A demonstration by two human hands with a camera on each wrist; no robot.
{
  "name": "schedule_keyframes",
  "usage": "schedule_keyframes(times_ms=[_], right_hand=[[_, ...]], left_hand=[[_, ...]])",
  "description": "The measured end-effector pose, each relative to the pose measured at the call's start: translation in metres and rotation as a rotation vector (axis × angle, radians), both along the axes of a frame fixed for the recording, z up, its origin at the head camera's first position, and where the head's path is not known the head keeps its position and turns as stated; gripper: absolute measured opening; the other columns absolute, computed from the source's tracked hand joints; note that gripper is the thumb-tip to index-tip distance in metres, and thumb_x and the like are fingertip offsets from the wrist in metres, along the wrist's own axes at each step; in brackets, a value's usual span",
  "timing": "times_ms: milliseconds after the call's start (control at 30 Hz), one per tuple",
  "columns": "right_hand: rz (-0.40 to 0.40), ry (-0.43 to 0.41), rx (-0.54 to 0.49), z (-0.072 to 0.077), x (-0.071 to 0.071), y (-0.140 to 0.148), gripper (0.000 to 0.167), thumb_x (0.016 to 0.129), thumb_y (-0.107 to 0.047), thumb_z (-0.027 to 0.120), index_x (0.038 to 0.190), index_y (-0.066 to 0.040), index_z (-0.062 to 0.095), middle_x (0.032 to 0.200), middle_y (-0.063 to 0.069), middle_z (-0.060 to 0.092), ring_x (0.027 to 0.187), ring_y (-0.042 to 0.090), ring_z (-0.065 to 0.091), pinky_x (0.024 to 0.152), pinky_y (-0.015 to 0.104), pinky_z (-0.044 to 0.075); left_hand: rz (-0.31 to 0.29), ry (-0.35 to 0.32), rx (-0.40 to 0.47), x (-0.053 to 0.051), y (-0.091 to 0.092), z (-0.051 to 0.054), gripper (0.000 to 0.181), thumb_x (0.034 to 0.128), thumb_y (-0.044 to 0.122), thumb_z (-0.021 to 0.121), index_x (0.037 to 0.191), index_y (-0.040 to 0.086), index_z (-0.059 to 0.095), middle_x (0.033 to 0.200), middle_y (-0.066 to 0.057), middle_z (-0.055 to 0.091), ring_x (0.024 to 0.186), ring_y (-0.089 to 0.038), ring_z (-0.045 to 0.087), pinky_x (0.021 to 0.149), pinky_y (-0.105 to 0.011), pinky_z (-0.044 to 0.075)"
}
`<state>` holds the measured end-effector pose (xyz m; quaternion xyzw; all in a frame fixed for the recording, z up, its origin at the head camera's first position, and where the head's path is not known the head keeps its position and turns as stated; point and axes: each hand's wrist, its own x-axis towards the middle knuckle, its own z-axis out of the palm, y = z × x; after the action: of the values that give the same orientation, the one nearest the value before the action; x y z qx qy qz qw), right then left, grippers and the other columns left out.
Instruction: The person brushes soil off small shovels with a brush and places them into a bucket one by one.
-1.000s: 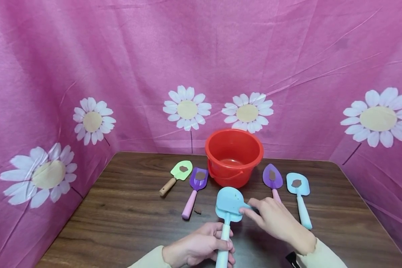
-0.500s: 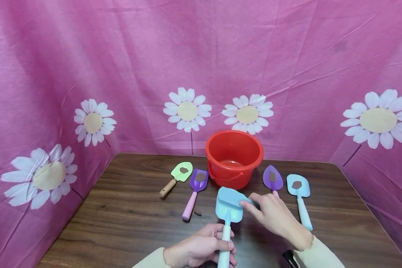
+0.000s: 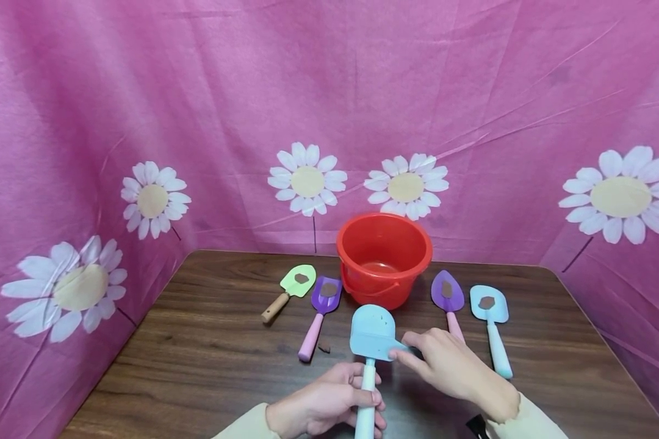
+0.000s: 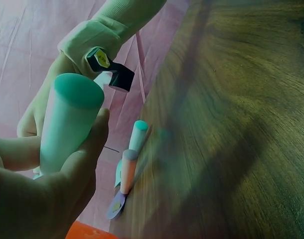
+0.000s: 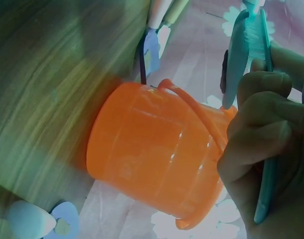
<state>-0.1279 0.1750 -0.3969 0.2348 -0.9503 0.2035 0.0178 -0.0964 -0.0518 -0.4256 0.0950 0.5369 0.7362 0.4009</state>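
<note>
Left hand (image 3: 335,399) wraps round the handle of a blue shovel (image 3: 369,373), held above the worktop (image 3: 198,341) at 6 o'clock from a red bucket (image 3: 381,291). Right hand (image 3: 445,363) pinches a brush (image 3: 376,347) against the shovel's speckled blade. From that blade, a green shovel (image 3: 292,289) and purple shovel (image 3: 317,323) lie towards 10 o'clock, a second purple shovel (image 3: 454,299) at 2, a second blue shovel (image 3: 492,334) at 3, a brown bit (image 3: 324,348) near 9.

Head view: soft, even light; a faint grey sheen lies on the tabletop (image 3: 417,410) before me. Left wrist view: greenish cast, broad soft shadows. Right wrist view: white glints on the bucket (image 5: 147,144); overexposed flowers (image 5: 229,214); my fingers (image 5: 254,149) in shade.
</note>
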Motion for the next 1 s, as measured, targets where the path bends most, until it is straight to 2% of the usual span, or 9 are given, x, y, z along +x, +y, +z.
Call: schedule_keyframes(times_ms=[267,367,433,533,633,767,867,933,1000], right_hand=[[0.009,-0.018,-0.081,-0.009,-0.008,0.006,0.039,0.087,-0.056,0.059,0.061,-0.033,0.042,0.051,-0.020,0.028,0.049,-0.004,0.030,0.102,0.077,0.012],[-0.017,0.042,-0.063,-0.010,-0.012,0.007,0.038,0.088,-0.054,0.060,0.061,-0.032,0.043,0.052,-0.019,0.026,0.050,-0.004,0.027,0.094,0.059,0.037],[-0.056,0.101,-0.037,-0.009,-0.014,0.008,0.038,0.088,-0.053,0.060,0.062,-0.030,0.044,0.052,-0.018,0.025,0.050,-0.003,0.025,0.071,0.037,0.047],[-0.126,0.167,0.000,-0.008,-0.016,0.010,0.036,0.088,-0.050,0.063,0.064,-0.029,0.046,0.052,-0.015,0.026,0.048,0.000,0.026,0.045,0.021,0.029],[-0.170,0.198,0.017,-0.007,-0.016,0.010,0.036,0.088,-0.048,0.063,0.065,-0.026,0.047,0.051,-0.012,0.026,0.047,0.002,0.026,0.042,0.019,0.025],[-0.146,0.203,-0.013,-0.006,-0.013,0.008,0.034,0.088,-0.047,0.064,0.066,-0.028,0.047,0.051,-0.015,0.025,0.047,0.000,0.025,0.045,0.022,0.031],[-0.086,0.193,-0.040,-0.004,-0.007,0.006,0.033,0.087,-0.047,0.065,0.065,-0.030,0.047,0.050,-0.019,0.024,0.047,-0.003,0.024,0.073,0.040,0.052],[-0.047,0.168,-0.047,-0.003,-0.004,0.005,0.033,0.087,-0.048,0.064,0.065,-0.032,0.046,0.050,-0.021,0.025,0.047,-0.004,0.025,0.092,0.062,0.044],[-0.025,0.139,-0.044,-0.001,-0.002,0.003,0.033,0.087,-0.050,0.063,0.065,-0.032,0.046,0.049,-0.021,0.025,0.047,-0.005,0.028,0.096,0.076,0.031]], left_hand=[[0.008,0.002,-0.043,0.002,0.003,0.001,0.020,0.0899,0.000,0.056,0.109,0.003,0.049,0.082,-0.006,0.063,0.070,-0.017,0.068,0.076,-0.045,0.060],[0.005,0.005,-0.063,0.004,0.003,0.000,0.021,0.0898,0.000,0.056,0.109,0.003,0.050,0.081,-0.005,0.063,0.071,-0.016,0.068,0.072,-0.039,0.061],[-0.006,0.005,-0.070,0.005,0.004,0.000,0.021,0.0901,0.001,0.057,0.110,0.003,0.050,0.081,-0.004,0.063,0.072,-0.016,0.068,0.069,-0.033,0.060],[-0.022,0.003,-0.073,0.007,0.004,-0.001,0.020,0.0910,0.002,0.056,0.110,0.004,0.049,0.082,-0.003,0.064,0.072,-0.014,0.067,0.064,-0.026,0.057],[-0.024,0.002,-0.074,0.006,0.006,0.000,0.020,0.0919,0.003,0.056,0.111,0.004,0.049,0.082,-0.003,0.063,0.073,-0.014,0.068,0.064,-0.026,0.057],[-0.011,0.011,-0.061,0.005,0.007,0.000,0.021,0.0921,0.003,0.056,0.112,0.003,0.049,0.083,-0.004,0.063,0.074,-0.017,0.069,0.069,-0.034,0.060],[0.006,0.016,-0.037,0.004,0.007,0.001,0.021,0.0916,0.001,0.055,0.112,0.002,0.048,0.084,-0.006,0.062,0.072,-0.019,0.069,0.073,-0.043,0.061],[0.017,0.014,-0.020,0.002,0.007,0.002,0.022,0.0914,0.000,0.054,0.112,0.002,0.047,0.085,-0.007,0.061,0.070,-0.019,0.068,0.075,-0.047,0.060],[0.023,0.008,-0.010,0.001,0.006,0.003,0.022,0.0913,0.000,0.054,0.112,0.002,0.046,0.085,-0.007,0.060,0.069,-0.019,0.067,0.075,-0.049,0.060]])
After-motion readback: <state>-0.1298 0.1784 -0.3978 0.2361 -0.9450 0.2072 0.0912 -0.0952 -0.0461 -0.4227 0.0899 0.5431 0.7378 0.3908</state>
